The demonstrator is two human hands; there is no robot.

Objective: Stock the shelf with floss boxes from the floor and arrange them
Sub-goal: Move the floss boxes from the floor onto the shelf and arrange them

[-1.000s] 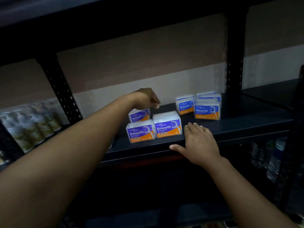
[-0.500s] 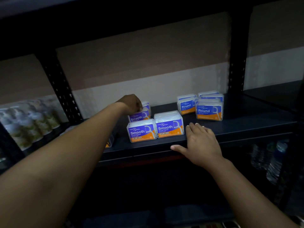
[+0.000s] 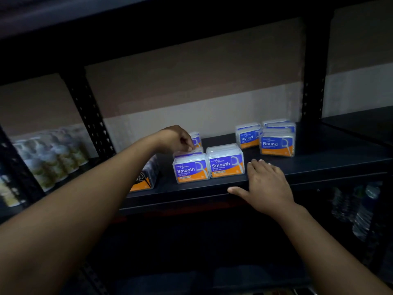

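Two clear "Smooth" floss boxes [image 3: 191, 170] [image 3: 226, 162] stand side by side near the front of the dark shelf [image 3: 319, 165]. Behind the left one is another Smooth box [image 3: 196, 139]. My left hand [image 3: 176, 139] reaches over it with its fingers curled down onto that box's top. Further right, "Round" floss boxes [image 3: 277, 143] [image 3: 247, 137] stand in a small group. My right hand [image 3: 265, 184] lies flat on the shelf's front edge, fingers straight, just right of the front Smooth boxes. Another floss box [image 3: 144, 178] lies tilted under my left forearm.
A black perforated upright [image 3: 89, 113] stands left of the boxes and another [image 3: 313, 92] to the right. Printed cans [image 3: 51, 154] fill the neighbouring shelf at left. Water bottles [image 3: 359, 209] stand on the lower shelf at right.
My left hand has drawn back and down from beyond the rear Smooth box onto its top. My right hand has stayed on the shelf edge.
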